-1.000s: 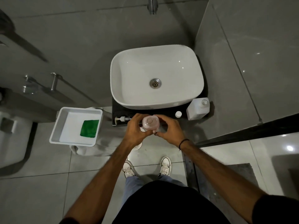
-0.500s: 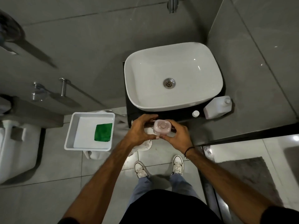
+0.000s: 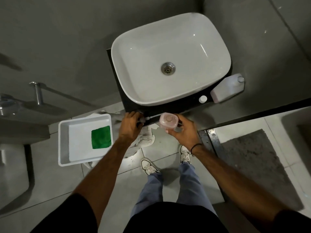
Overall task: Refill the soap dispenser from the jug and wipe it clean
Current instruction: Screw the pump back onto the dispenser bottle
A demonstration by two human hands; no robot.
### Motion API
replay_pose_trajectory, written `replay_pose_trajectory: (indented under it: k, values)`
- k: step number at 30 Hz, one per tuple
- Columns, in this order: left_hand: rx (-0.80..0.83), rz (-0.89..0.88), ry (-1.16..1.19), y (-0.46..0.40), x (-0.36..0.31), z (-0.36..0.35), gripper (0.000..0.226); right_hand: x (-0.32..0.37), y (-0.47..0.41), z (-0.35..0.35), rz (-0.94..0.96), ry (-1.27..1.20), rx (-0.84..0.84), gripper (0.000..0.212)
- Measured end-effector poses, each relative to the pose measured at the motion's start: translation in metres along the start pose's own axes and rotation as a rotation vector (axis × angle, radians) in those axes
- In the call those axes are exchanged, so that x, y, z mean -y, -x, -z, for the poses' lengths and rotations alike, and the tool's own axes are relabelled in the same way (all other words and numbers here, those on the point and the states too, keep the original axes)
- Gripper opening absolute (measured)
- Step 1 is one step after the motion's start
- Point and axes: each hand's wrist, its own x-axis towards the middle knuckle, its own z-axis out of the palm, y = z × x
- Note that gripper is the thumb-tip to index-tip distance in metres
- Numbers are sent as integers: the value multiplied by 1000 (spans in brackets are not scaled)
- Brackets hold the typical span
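Note:
The soap dispenser bottle [image 3: 168, 121], clear with pinkish soap and no pump on its neck, is held upright in my right hand [image 3: 184, 132] just in front of the counter edge. My left hand [image 3: 130, 126] is curled over the white pump head [image 3: 146, 118], which lies on the dark counter's front edge. The white jug [image 3: 227, 89] stands uncapped at the right of the sink, with its round white cap [image 3: 202, 99] beside it. A green cloth [image 3: 101, 137] lies in a white tray [image 3: 67, 142] to the left.
A white basin [image 3: 127, 64] with a metal drain fills the dark counter. A crumpled white cloth [image 3: 144, 140] hangs below the counter by the tray. A toilet [image 3: 10, 165] stands far left, a grey mat [image 3: 252, 158] lies right.
My left hand has let go of the bottle and moved left onto the pump head on the counter. My right hand alone now holds the bottle. The view has shifted left.

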Motion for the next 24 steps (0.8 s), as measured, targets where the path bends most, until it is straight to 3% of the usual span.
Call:
replay_pose_trajectory:
  k: [5,12,24]
  values:
    - [-66,-1,183,22,-15,33,27,11,2,3,29,35,19,55]
    - [-359,-1,490,80,-57,139,20,36,-3,17,131,77,108,59]
    - [-393,-140,321,74,-115,193,18,73,-33,25,305,83,163,57]
